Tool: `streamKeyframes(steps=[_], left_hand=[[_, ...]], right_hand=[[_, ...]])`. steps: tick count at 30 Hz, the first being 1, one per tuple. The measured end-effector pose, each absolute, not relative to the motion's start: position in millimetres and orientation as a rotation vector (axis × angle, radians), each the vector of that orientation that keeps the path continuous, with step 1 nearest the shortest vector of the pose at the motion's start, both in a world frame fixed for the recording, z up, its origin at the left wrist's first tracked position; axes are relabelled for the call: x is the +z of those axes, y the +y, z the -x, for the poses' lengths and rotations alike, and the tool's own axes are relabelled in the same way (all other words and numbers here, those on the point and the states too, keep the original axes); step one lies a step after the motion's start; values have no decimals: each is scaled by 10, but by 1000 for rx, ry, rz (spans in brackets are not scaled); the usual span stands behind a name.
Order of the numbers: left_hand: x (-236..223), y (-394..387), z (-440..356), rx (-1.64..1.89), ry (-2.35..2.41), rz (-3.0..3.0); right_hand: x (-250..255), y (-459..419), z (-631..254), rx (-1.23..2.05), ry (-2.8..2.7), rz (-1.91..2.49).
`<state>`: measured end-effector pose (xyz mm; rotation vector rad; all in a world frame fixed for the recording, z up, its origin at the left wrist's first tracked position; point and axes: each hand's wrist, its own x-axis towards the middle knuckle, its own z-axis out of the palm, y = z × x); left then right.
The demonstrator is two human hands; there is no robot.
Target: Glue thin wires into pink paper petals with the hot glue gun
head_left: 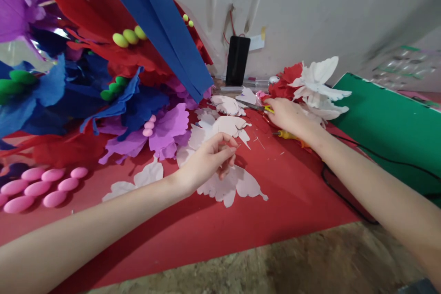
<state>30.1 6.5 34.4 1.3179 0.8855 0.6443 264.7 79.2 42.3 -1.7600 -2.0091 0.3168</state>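
My left hand [214, 160] hovers over white butterfly-shaped cutouts [237, 183], thumb and forefinger pinched together. Whatever is between those fingertips is too small to make out. Farther back on the right, my right hand [289, 115] has its fingers closed at the yellow handles of a pair of scissors [253, 105], whose blades point left. Stacked white cutouts [229, 104] lie by the blade tips. Under my right wrist shows a yellow-tipped tool [286, 135], mostly hidden.
Blue, red and purple butterflies [168, 128] crowd the left, with pink egg-shaped pieces [37, 188] in front. A phone [237, 60] leans at the wall. White butterflies [319, 85] and a green board [389, 124] stand right; a black cord [339, 193] crosses the red sheet [206, 243].
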Motion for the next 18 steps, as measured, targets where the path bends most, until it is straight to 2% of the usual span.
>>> streamKeyframes(steps=[6, 9, 12, 18], left_hand=[[364, 172, -261, 650, 913, -1544], [355, 199, -248, 633, 932, -1676], [339, 202, -233, 617, 951, -1805], [302, 215, -219, 514, 949, -1997]], right_hand=[[292, -153, -2156, 217, -2335, 1741], [149, -532, -1966, 169, -2625, 1378], [66, -684, -1902, 107, -2752, 1194], [147, -516, -2090, 397, -2826, 883]])
